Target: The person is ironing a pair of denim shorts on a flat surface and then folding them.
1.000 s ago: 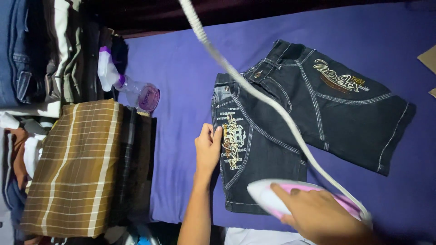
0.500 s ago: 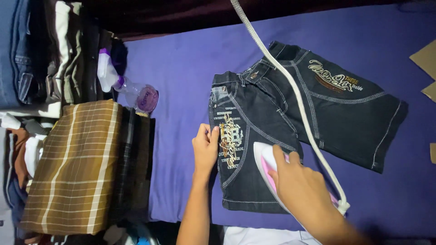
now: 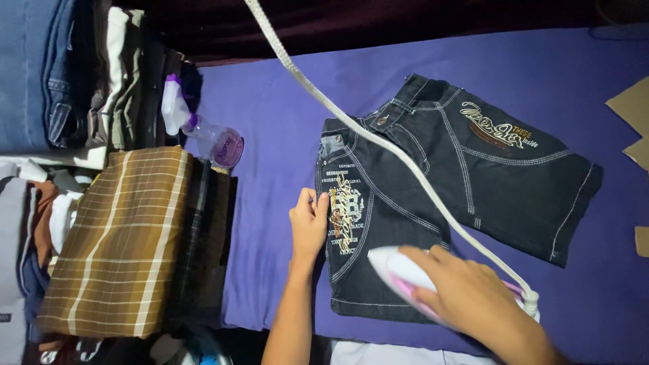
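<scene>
Dark denim shorts point(image 3: 473, 169) with pale stitching and embroidered patches lie flat on a purple cloth surface point(image 3: 284, 128). My left hand point(image 3: 309, 223) presses flat on the shorts' left edge, fingers over an embroidered leg patch. My right hand point(image 3: 460, 297) grips a white and pink iron point(image 3: 399, 274) resting on the lower leg of the shorts. The iron's white cord point(image 3: 351, 122) runs from its rear up across the shorts and out of the top of the view.
A folded brown plaid cloth point(image 3: 122, 243) lies at the left on a dark pile. A clear spray bottle point(image 3: 209, 135) with a purple cap rests beside it. Stacked folded clothes point(image 3: 74, 74) fill the upper left. Cardboard pieces point(image 3: 632, 108) sit at the right edge.
My right hand has slid the iron left and up across the lower leg of the shorts, then back a little. The cord swung with it. My left hand stays pressed on the left edge.
</scene>
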